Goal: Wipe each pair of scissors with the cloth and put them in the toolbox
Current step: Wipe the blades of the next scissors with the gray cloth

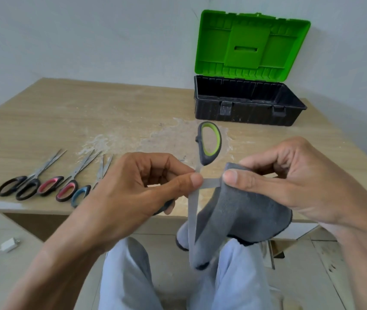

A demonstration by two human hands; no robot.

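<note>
Trouser knees (129, 276) fill the bottom of view, nearest the lens. Above them, nearer than the toolbox (249, 113) and just off the desk (88, 113) front edge, green-handled scissors (206, 161) are held opened wide.

Left grip (146, 186) is closed on the scissors: one handle loop is enclosed by curled fingers, and the thumb is pressed near the pivot. The other loop is stood up toward the toolbox. One blade is pointed down toward the knees; the other is laid crosswise toward the right grip (294, 180).

Right grip is closed on the grey cloth (245, 213), which is pinched round the crosswise blade between thumb and fingers. The rest of the cloth is left hanging.

Toolbox is set on the desk by the wall, green lid (252, 43) raised upright. Its contents cannot be made out.

Three more pairs are laid flat on the desk, well left of the toolbox and nearer the front edge: black-handled pair (19, 186), red-handled pair (59, 189), blue-handled pair (81, 194), the last partly hidden by the left grip.

White plug (10, 243) is seen on the floor, far left of the toolbox.
</note>
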